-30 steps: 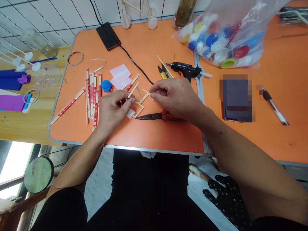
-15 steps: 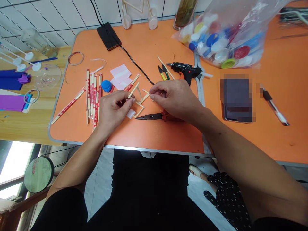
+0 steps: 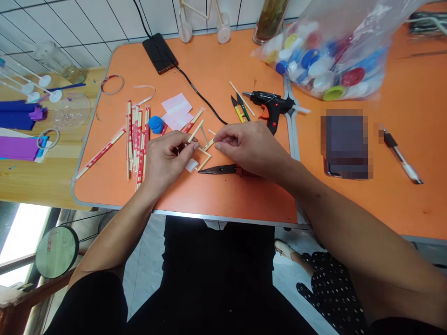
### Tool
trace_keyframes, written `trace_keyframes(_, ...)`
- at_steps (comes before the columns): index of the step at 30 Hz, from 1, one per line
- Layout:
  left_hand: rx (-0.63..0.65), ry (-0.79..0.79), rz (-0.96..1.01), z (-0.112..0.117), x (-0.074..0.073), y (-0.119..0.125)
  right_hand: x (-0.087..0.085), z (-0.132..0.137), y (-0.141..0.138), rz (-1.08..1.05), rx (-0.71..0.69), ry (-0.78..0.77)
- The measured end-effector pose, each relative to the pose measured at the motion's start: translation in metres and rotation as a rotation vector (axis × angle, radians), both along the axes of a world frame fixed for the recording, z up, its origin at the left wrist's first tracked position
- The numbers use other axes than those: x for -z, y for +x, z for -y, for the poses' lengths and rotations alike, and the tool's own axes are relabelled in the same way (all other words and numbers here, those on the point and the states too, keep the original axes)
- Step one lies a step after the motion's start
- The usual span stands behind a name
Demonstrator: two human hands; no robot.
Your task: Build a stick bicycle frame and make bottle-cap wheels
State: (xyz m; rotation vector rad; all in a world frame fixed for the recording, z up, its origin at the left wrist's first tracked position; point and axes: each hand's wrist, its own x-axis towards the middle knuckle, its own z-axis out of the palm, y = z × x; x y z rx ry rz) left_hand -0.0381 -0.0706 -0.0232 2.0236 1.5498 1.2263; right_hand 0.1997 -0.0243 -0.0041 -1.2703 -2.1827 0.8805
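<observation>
A small frame of thin wooden sticks (image 3: 202, 148) lies on the orange table (image 3: 216, 195) between my hands. My left hand (image 3: 167, 158) pinches its left side, thumb and forefinger closed on a stick. My right hand (image 3: 249, 146) pinches the frame's right end with closed fingers. A white bottle cap (image 3: 191, 164) sits just under the frame. Pliers with red handles (image 3: 223, 170) lie beneath my right hand, their tips pointing left.
Wrapped chopsticks (image 3: 136, 137), a blue cap (image 3: 155, 124) and pink papers (image 3: 176, 110) lie to the left. A black glue gun (image 3: 270, 103), small snips (image 3: 239, 108), a bag of coloured caps (image 3: 324, 60), a dark phone (image 3: 345, 144) and a pen (image 3: 401, 158) are to the right.
My right hand has shifted slightly left and down along the stick frame. My left hand keeps its pinch in place.
</observation>
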Motion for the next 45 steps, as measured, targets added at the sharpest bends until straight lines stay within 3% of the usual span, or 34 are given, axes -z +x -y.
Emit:
trace_keyframes(14,-0.003,-0.011,0.002,0.000,0.001,0.000,0.001,-0.003,-0.003,0.112,-0.021,-0.309)
trace_keyframes(29,0.036,-0.031,0.013,-0.001,0.002,-0.002,-0.005,-0.002,-0.017,0.251,0.009,-0.339)
trace_keyframes(45,0.023,-0.041,0.019,0.000,0.001,-0.001,-0.005,-0.002,-0.023,0.212,-0.026,-0.352)
